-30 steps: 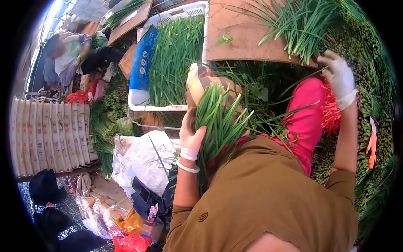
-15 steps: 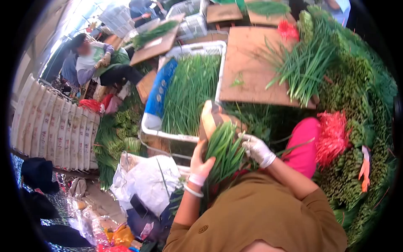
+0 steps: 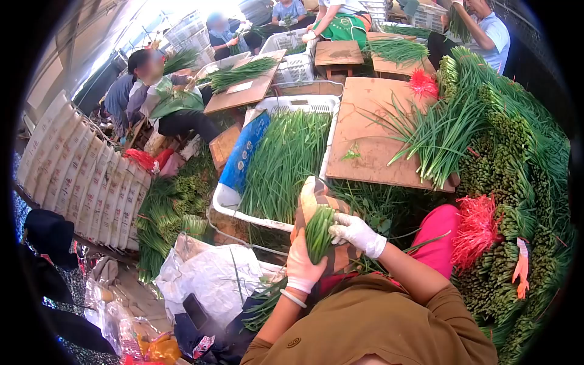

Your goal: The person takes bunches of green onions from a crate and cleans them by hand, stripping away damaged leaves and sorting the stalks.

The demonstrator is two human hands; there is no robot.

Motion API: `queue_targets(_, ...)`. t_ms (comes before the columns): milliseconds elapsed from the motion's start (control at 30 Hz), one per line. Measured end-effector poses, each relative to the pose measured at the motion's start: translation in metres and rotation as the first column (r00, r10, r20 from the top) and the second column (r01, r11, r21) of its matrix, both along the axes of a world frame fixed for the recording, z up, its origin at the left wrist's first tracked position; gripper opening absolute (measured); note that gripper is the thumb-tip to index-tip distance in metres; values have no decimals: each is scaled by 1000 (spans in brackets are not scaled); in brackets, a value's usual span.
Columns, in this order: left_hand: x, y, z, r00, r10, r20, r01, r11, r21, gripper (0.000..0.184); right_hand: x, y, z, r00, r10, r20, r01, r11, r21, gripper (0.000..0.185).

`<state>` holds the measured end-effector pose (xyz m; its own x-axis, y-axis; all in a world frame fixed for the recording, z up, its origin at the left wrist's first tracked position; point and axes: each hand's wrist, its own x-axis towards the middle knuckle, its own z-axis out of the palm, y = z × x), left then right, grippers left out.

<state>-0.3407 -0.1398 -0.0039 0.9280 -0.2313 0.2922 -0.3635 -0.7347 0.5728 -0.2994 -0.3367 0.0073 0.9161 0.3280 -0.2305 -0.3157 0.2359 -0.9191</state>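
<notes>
Green bunch (image 3: 319, 234), probably light, bruisable, suits mid-length holding; left hand (image 3: 303, 263) grips it; right hand (image 3: 359, 235), grip unclear.

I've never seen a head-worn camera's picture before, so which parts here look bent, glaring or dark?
Head view: black curved borders close in at both sides; same view, glare washes out the upper left around the pale crates; same view, the white ribbed stack bows, perhaps from the lens; same view, the green bunch in the left hand shows fairly clearly.
</notes>
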Motion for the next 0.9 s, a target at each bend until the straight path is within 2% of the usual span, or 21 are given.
queue_targets(33,4,3,-2,1000,5,-1,-5,999,-48,94,2,-3,3,1000,22,22,-21,999,-37,31)
queue_targets(67,6,5,-2,1000,-3,-10,3,999,-49,94,1,-8,8,997,-81,-16,79,992,-98,28)
queue_targets(100,7,6,-1,1000,-13,-19,12,999,-52,94,6,-15,2,987,-140,75,154,964,-218,26)
queue_targets(167,11,6,2,999,-32,-9,31,998,-55,94,21,-19,-30,889,-337,309,411,885,-218,29)
queue_targets(233,11,7,2,999,-51,10,51,997,-56,94,23,-12,-25,738,-286,611,580,732,-357,38)
queue_targets(267,11,7,4,999,-54,1,54,997,-58,94,21,-9,-28,803,-260,537,481,814,-325,46)
queue_targets(300,11,6,5,998,-55,-1,55,996,-72,94,24,-6,-61,746,-183,641,494,797,-347,52)
queue_targets(367,11,8,4,998,-57,-5,56,994,-98,93,7,-10,-72,833,109,542,343,667,-662,51)
queue_targets(500,11,10,1,999,-52,3,52,995,-82,94,-16,-36,-75,895,198,400,193,635,-748,39)
queue_targets(533,10,9,4,995,-49,-89,40,994,-100,94,-24,-44,-87,889,247,384,164,612,-774,38)
queue_targets(567,10,9,3,995,-54,-83,46,994,-101,94,-31,-50,-98,881,297,368,136,585,-799,37)
queue_targets(667,12,9,3,996,-57,-68,50,994,-95,94,-45,-49,-97,927,190,323,127,653,-746,37)
queue_targets(733,10,9,3,996,-48,-74,42,996,-82,93,-52,-46,-79,960,148,239,84,662,-744,38)
queue_targets(833,10,7,6,995,-48,-87,40,995,-89,93,-55,-39,-83,937,78,340,165,761,-628,37)
queue_targets(900,11,8,4,995,-50,-87,42,995,-93,93,-58,-37,-83,918,111,380,178,742,-647,34)
